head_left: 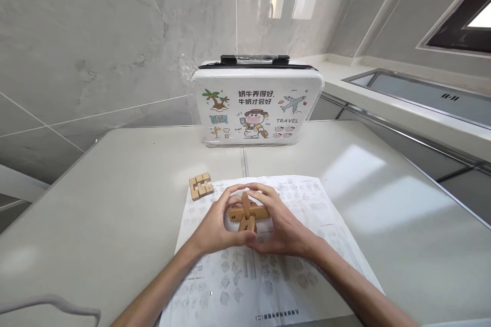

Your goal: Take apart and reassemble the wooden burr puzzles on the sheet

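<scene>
Between my hands is a wooden burr puzzle [247,213] made of crossed sticks, with a "2" marked on the left end of one stick. My left hand [215,225] curls around its left side, thumb at the near end. On the other side my right hand [284,222] is wrapped about it, with the fingertips of both hands meeting over the top. Beneath lies a large printed instruction sheet [326,265] covered in small diagrams. Several notched wooden pieces [200,186] sit together at the sheet's upper left corner.
A white plastic-wrapped case [257,107] with cartoon prints and a black handle stands at the back of the white table [126,189]. To the right is a counter with a metal sink [425,97]. A grey cord [49,304] lies at the lower left.
</scene>
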A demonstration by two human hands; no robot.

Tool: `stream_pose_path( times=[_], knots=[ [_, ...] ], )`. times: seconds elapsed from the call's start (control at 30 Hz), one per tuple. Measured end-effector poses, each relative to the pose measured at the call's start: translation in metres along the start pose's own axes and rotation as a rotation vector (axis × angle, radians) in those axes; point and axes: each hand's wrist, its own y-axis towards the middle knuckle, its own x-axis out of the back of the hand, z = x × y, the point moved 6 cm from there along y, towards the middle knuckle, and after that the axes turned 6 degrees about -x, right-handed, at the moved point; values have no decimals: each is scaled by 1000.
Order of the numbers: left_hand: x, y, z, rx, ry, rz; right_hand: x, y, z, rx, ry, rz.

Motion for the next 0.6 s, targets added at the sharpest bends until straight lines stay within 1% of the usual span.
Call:
stream_pose_path(
  times=[0.07, 0.17, 0.3, 0.37, 0.43, 0.5, 0.6],
  knots=[
    [-3, 0, 0, -2, 9, 44, -1, 0, 1, 7, -29, 22],
    [-3, 0, 2, -3, 19, 68, -2, 2, 3, 5, -48, 51],
    [1, 1, 4, 17, 25, 83, 2, 5, 7, 44, 1, 28],
    [4, 2, 7, 40, 10, 89, 6, 5, 4, 13, 19, 7],
    [9, 3, 11, 63, -33, 90, 11, 4, -2, -53, 28, -12],
    [15, 4, 15, 81, -96, 56, 18, 4, -7, -105, 44, -57],
    [23, 6, 18, 90, -217, -46, 27, 4, -15, -150, 63, -153]
  ],
)
